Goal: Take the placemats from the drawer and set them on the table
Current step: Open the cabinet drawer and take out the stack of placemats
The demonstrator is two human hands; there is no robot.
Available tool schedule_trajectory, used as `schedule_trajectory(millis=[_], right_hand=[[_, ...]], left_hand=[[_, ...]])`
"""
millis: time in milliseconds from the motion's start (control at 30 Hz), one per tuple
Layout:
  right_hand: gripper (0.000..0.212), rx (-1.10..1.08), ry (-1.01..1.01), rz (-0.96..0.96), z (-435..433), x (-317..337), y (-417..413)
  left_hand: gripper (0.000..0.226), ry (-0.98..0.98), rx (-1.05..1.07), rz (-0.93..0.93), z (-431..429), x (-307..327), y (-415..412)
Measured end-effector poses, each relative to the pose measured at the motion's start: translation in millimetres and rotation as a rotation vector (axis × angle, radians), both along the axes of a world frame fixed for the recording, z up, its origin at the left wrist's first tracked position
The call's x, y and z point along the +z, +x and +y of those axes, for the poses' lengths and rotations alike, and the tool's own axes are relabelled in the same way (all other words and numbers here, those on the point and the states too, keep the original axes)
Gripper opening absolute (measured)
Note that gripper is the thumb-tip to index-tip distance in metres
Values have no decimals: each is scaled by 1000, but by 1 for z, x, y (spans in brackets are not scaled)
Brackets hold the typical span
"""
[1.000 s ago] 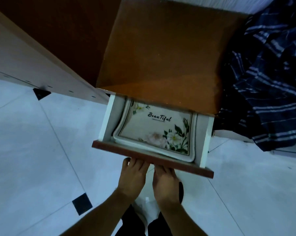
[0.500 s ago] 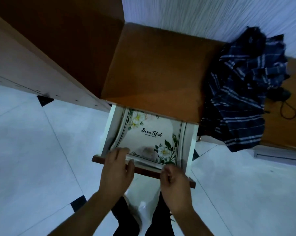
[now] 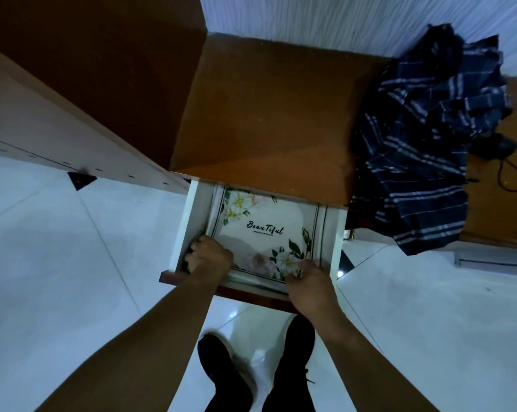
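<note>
The drawer [image 3: 338, 233] with white walls and a brown front stands pulled out from under the brown table top [image 3: 269, 114]. Inside lies a stack of cream placemats [image 3: 269, 224] printed with white flowers and the word "Beautiful". My left hand [image 3: 209, 255] is inside the drawer at the stack's near left corner, fingers curled around its edge. My right hand [image 3: 306, 281] rests on the near right corner of the placemats, fingers bent over the edge. The far part of the stack is hidden under the table top.
A dark blue striped cloth [image 3: 429, 138] hangs over the table's right side, with a black cable [image 3: 512, 173] beyond it. A pale cabinet side [image 3: 58, 135] stands to the left. White floor tiles surround my black shoes [image 3: 227, 373] below the drawer.
Both hands have left the drawer front and gone into the drawer, onto the near corners of the placemat stack. The camera has moved back, which brings more of the table into view.
</note>
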State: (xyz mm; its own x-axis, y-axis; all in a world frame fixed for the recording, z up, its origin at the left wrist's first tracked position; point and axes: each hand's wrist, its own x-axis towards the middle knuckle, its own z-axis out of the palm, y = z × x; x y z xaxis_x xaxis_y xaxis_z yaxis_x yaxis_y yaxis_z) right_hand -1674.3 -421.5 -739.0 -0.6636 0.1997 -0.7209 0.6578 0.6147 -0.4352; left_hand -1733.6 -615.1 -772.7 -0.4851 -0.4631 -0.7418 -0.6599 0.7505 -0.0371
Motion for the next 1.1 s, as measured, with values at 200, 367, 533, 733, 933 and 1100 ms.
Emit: schedule_trajectory(millis=[200, 367, 533, 733, 933, 1100], right_hand=[[27, -10, -20, 22, 1, 4, 2], [32, -25, -47, 0, 5, 6, 2], [29, -8, -70, 38, 9, 12, 4], [21, -99, -116, 53, 17, 25, 3], [43, -183, -138, -115, 14, 32, 4], [50, -366, -222, -341, 23, 31, -9]], left_hand=[[57, -15, 101, 32, -1, -2, 2], [41, -31, 249, 200, -3, -2, 2], [32, 79, 378, 284, -6, 22, 3], [4, 551, 757, 200, -28, 88, -7], [12, 778, 1103, 257, -70, 135, 17], [30, 888, 1308, 265, -76, 137, 55]])
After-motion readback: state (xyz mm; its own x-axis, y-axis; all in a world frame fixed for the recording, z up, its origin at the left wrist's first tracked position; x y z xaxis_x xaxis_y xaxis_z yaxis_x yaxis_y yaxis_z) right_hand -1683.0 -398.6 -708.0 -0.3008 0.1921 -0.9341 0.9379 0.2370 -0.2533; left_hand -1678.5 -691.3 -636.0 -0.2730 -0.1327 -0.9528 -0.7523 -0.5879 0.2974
